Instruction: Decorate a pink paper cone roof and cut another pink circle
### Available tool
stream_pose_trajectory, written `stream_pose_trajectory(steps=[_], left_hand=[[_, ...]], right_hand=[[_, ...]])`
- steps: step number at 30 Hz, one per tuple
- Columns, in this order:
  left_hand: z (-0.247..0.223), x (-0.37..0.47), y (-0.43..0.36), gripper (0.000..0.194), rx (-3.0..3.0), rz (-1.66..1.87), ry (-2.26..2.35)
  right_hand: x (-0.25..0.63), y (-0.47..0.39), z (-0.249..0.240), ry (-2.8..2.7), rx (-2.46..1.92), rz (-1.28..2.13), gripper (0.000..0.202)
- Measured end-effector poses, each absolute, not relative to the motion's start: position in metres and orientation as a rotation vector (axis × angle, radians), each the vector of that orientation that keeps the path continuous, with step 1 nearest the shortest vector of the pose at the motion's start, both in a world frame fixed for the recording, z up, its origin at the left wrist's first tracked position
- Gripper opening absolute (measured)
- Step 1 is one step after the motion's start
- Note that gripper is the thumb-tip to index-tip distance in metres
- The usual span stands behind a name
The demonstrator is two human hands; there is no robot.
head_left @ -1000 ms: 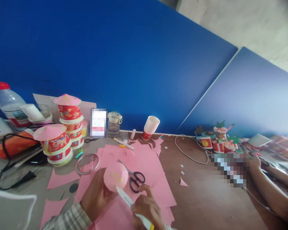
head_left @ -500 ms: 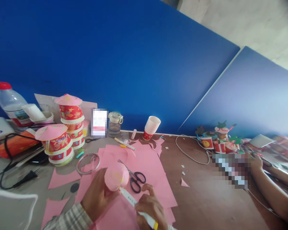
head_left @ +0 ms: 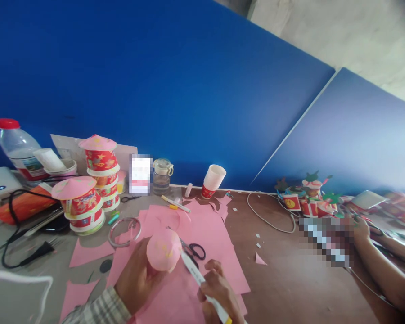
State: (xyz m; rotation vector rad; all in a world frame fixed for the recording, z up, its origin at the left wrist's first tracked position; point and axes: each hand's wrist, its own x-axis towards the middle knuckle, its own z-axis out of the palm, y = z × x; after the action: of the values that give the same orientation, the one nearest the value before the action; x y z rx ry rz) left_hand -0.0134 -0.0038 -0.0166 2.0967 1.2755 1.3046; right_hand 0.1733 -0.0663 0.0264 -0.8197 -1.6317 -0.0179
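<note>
My left hand (head_left: 139, 278) is closed round a small pink paper cone (head_left: 164, 249) with faint yellow marks, its top facing me. My right hand (head_left: 221, 290) grips a white marker (head_left: 197, 275) with a yellow end; the marker's tip is at the cone's right edge, and whether it touches I cannot tell. Black-handled scissors (head_left: 197, 252) lie behind the marker, partly hidden by it. Under both hands are pink paper sheets (head_left: 209, 234). A roll of clear tape (head_left: 110, 234) rests left of the cone.
Stacked red paper cups with pink cone roofs (head_left: 79, 202) stand at the left, near a bottle (head_left: 18, 148). A glass jar (head_left: 161, 177) and stacked cups (head_left: 213, 181) stand along the blue partition (head_left: 138, 81). At the right, another person's hand (head_left: 360, 229) is beside paper-cup crafts (head_left: 310, 208).
The marker and my right hand have moved right and slightly down, with the tip shifting from the cone's lower edge to its right edge. The cone has tilted in my left hand.
</note>
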Motion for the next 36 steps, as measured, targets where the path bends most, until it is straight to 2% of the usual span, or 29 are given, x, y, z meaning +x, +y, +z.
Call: stream_pose_trajectory(steps=[4,11,18,25,36], left_hand=[[-0.025,-0.014,-0.004,0.066,2.075,1.291,1.312],[-0.022,-0.013,-0.003,0.065,2.067,1.281,1.380],[-0.020,-0.015,-0.002,0.058,2.033,1.283,1.385],[-0.011,-0.011,-0.001,0.046,1.989,1.343,1.368],[-0.012,-0.011,-0.003,0.063,1.928,1.341,1.393]], right_hand=[[0.174,-0.065,0.026,-1.525,-0.809,-0.051,0.020],[0.174,-0.068,0.014,-1.533,-0.959,0.002,0.021],[0.173,-0.065,0.018,-1.574,-0.863,0.051,0.024],[0.166,-0.061,0.007,-1.520,-0.951,0.056,0.022],[0.168,-0.051,-0.007,-1.550,-1.022,0.220,0.050]])
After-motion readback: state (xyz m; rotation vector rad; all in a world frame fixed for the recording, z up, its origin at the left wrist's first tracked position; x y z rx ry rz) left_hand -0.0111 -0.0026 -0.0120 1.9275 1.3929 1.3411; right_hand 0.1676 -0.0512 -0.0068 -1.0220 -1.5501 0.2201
